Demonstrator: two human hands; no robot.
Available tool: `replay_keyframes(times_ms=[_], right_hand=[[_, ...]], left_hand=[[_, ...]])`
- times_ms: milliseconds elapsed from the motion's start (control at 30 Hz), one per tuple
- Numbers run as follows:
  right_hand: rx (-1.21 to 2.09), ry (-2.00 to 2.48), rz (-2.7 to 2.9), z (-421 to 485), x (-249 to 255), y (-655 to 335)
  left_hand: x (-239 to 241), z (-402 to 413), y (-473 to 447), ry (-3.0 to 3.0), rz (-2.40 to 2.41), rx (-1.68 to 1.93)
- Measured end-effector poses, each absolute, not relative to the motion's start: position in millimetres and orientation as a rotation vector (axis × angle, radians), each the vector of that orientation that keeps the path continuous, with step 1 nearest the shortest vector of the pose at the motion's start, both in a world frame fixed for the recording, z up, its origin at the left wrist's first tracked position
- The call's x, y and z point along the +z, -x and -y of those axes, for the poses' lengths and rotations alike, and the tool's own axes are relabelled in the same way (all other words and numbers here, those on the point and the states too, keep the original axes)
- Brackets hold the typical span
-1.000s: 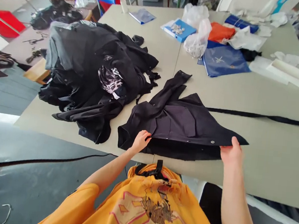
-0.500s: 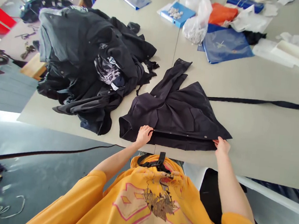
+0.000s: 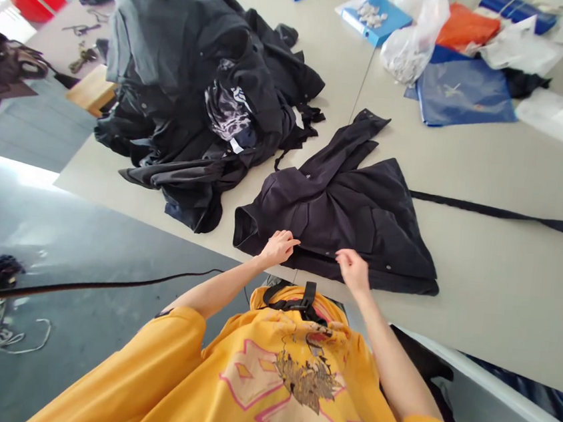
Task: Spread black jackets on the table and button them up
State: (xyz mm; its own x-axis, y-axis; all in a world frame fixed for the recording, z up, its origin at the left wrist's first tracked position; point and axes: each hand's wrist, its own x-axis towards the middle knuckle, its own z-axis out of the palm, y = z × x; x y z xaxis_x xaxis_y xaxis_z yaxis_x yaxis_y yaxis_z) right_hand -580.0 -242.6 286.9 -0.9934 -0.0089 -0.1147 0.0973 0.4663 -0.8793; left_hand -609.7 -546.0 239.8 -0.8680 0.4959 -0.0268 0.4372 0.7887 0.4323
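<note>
A dark navy garment (image 3: 347, 208) with snap buttons along its front edge lies flat near the front edge of the beige table (image 3: 505, 288). My left hand (image 3: 278, 247) pinches that edge near the collar end. My right hand (image 3: 352, 271) rests on the same edge near its middle, with its fingers closed on the fabric. To the left, close beside the garment, a big pile of black garments (image 3: 194, 88) is heaped on the table.
A long black strap (image 3: 512, 216) runs right from the garment across the table. At the back are a blue pouch (image 3: 462, 96), a plastic bag (image 3: 409, 46), a blue box (image 3: 376, 21) and orange cloth (image 3: 464, 25). A black cable (image 3: 102, 286) crosses the floor.
My right hand let go of the garment's right corner and slid left along the front edge to its middle. The lifted flap now lies flat. My left hand stayed put.
</note>
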Motion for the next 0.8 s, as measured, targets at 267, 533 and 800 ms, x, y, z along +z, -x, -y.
replay_keyframes(times_ms=[267,533,800], right_hand=[[-1.061,0.663,-2.477,313,237,557],[-0.884,0.724,-2.574,313,216,545],[-0.89,0.718,-2.572,313,217,547]], left_hand=[[226,552,603,-0.802,-2.82,0.6],[230,559,588,-0.814,-2.718,0.566],[219,555,590,-0.911,-2.737,0.546]])
